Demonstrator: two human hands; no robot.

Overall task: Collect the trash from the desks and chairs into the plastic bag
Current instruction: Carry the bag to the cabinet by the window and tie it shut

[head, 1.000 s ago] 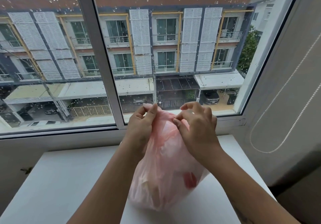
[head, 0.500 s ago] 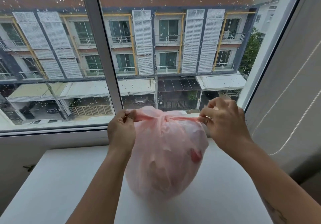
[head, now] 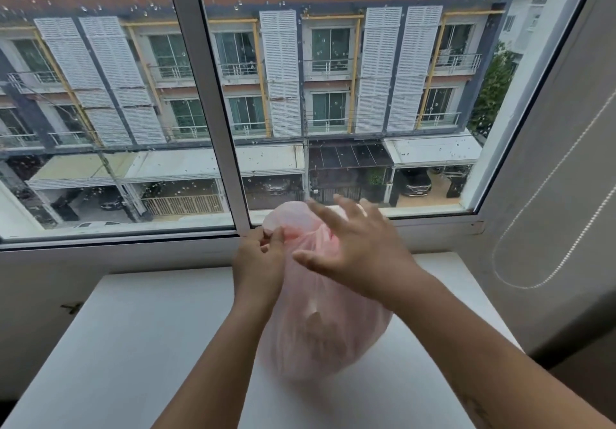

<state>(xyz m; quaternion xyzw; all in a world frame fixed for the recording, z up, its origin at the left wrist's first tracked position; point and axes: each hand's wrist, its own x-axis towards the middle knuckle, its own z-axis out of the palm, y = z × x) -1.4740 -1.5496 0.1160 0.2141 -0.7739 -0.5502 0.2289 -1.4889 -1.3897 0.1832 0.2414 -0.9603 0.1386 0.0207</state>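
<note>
A full, translucent pink plastic bag (head: 320, 335) stands upright on the white desk (head: 133, 345) by the window. Its neck is gathered and tied at the top, and dim shapes of trash show through its wall. My left hand (head: 258, 265) pinches the bag's top at the knot between thumb and fingers. My right hand (head: 353, 248) hovers over the top right of the bag with fingers spread and blurred by motion, holding nothing. It covers part of the bag's neck.
A large rain-spotted window (head: 100, 112) with a white mullion (head: 213, 112) rises right behind the desk. A grey roller blind with a bead chain (head: 546, 228) hangs at the right. The desk's right edge drops off near the blind.
Half a second ago both hands pulled the bag's two handles apart in a knot. Now my right hand has let go and opened; my left hand has moved in to the knot.
</note>
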